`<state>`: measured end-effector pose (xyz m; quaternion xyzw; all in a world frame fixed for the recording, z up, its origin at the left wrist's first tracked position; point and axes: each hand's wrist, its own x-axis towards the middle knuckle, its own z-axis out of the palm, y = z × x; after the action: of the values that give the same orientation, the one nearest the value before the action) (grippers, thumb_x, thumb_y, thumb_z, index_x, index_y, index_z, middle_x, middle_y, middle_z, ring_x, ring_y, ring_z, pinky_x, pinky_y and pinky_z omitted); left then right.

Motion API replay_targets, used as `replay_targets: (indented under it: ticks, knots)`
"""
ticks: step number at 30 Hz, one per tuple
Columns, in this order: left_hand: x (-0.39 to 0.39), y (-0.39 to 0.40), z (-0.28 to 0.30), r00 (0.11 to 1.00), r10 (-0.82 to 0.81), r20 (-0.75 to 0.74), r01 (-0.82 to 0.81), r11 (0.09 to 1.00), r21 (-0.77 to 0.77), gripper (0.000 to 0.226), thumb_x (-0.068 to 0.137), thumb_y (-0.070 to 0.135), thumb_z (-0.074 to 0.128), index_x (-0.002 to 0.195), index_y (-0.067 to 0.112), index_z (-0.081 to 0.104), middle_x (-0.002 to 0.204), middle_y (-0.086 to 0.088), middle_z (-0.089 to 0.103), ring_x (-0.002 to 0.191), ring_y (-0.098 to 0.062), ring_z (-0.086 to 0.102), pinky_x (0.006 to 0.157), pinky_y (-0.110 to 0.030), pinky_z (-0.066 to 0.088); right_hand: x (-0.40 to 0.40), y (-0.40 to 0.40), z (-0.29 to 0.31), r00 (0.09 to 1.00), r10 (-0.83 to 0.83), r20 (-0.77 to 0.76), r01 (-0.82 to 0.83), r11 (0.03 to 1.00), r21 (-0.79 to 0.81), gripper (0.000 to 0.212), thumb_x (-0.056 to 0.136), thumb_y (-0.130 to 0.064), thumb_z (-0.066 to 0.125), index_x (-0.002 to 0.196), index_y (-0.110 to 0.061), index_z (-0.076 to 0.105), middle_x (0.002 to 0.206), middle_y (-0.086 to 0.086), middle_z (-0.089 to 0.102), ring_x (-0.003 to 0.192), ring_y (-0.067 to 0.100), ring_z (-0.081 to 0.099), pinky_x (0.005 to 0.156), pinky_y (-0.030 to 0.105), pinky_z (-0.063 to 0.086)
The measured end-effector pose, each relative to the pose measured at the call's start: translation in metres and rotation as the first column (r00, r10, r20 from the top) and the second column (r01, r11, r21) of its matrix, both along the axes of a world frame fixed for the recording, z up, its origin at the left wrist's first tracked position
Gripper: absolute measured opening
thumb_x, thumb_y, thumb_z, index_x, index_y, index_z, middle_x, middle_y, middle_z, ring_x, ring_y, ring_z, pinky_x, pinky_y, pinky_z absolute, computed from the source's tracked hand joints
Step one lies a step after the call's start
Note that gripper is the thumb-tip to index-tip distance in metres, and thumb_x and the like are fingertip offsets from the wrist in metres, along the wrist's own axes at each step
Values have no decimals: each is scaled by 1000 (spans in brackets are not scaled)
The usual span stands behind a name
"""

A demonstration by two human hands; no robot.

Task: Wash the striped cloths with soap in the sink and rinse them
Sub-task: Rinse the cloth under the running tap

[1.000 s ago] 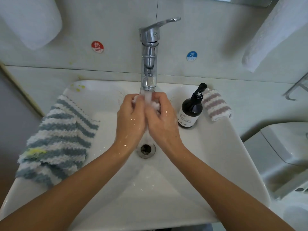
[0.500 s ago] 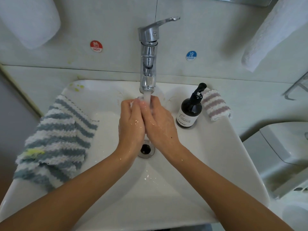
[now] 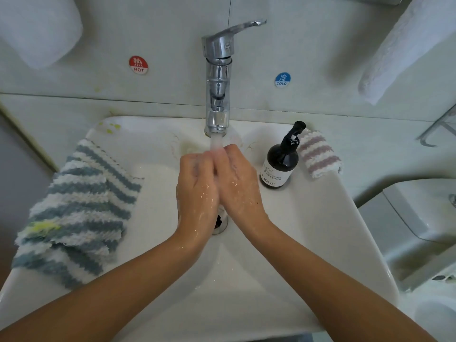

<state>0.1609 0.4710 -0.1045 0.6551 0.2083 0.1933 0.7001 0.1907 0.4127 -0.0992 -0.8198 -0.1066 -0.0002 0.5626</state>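
My left hand (image 3: 196,191) and my right hand (image 3: 238,183) are pressed side by side over the drain (image 3: 221,224). Their wet fingers point up into the water stream (image 3: 217,141) from the chrome faucet (image 3: 218,77), and nothing shows between them. A blue-and-white striped cloth (image 3: 79,208) with a yellow stain lies over the left rim of the white sink (image 3: 320,230). At the back right corner sits a folded pink-and-white striped cloth (image 3: 319,154). A dark soap pump bottle (image 3: 280,164) stands in front of it, just right of my right hand.
A white towel roll (image 3: 39,28) hangs at the upper left and another white towel (image 3: 407,45) at the upper right. Red HOT (image 3: 138,64) and blue COLD (image 3: 282,80) stickers flank the faucet. A toilet (image 3: 419,218) stands to the right of the sink.
One second ago my fingers curled round something white under the stream. Now the fingers lie straighter, the hands sit slightly lower, and the white bit is out of sight.
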Motion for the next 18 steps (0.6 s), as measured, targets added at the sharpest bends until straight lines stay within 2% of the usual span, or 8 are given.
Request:
replay_targets:
  ticks: [5, 8, 11, 13, 15, 17, 18]
  knots:
    - [6, 5, -3, 997, 73, -1, -73, 997, 26, 37, 98, 25, 51, 61, 23, 50, 54, 12, 53, 55, -2, 53, 55, -25, 45, -3, 3, 2, 999, 5, -46, -3, 1000, 28, 35, 99, -36, 45, 69, -20, 52, 59, -8, 54, 55, 3, 52, 52, 18, 41]
    - [6, 6, -3, 998, 69, -7, -68, 992, 110, 35, 95, 15, 49, 60, 14, 49, 53, 8, 49, 51, -4, 47, 49, -23, 42, -4, 2, -2, 1000, 9, -15, -9, 999, 46, 35, 96, -23, 46, 62, -16, 48, 52, -8, 49, 52, 7, 46, 52, 29, 40]
    - [6, 7, 3, 998, 67, 3, -66, 986, 154, 31, 94, 16, 48, 64, 7, 49, 53, 3, 47, 49, -5, 45, 47, -23, 40, -3, 1, 2, 999, -3, -43, 7, 994, 109, 36, 96, -17, 46, 60, -18, 41, 49, -12, 43, 51, 5, 40, 51, 24, 36]
    - [7, 8, 6, 999, 44, 30, -49, 986, 162, 30, 92, 13, 49, 63, 4, 45, 53, 1, 45, 52, -8, 43, 48, -26, 39, -3, -1, 6, 999, -8, -53, 13, 995, 96, 29, 97, -20, 44, 68, -20, 45, 54, -12, 48, 49, 2, 44, 49, 18, 36]
    - [6, 9, 8, 999, 11, 47, -18, 988, 155, 26, 90, 11, 50, 68, -2, 48, 57, -4, 48, 54, -12, 47, 51, -31, 42, -4, -3, 7, 998, 20, -60, -15, 997, 82, 12, 99, -27, 41, 93, -25, 51, 63, -9, 59, 56, -2, 55, 50, 14, 40]
    - [3, 9, 9, 999, -1, 45, -6, 988, 155, 22, 90, 13, 50, 72, 2, 54, 59, -3, 54, 55, -11, 53, 53, -33, 46, -6, -4, 9, 997, 56, -48, -53, 997, 63, 18, 100, -29, 39, 113, -29, 51, 65, -7, 63, 64, 1, 61, 56, 19, 45]
    - [2, 9, 10, 999, -1, 34, -4, 988, 154, 20, 91, 16, 50, 75, 6, 57, 61, -1, 59, 56, -11, 57, 55, -34, 49, -6, -3, 10, 998, 61, -30, -59, 996, 63, 19, 100, -29, 39, 113, -26, 54, 65, -7, 63, 63, 3, 61, 57, 22, 45]
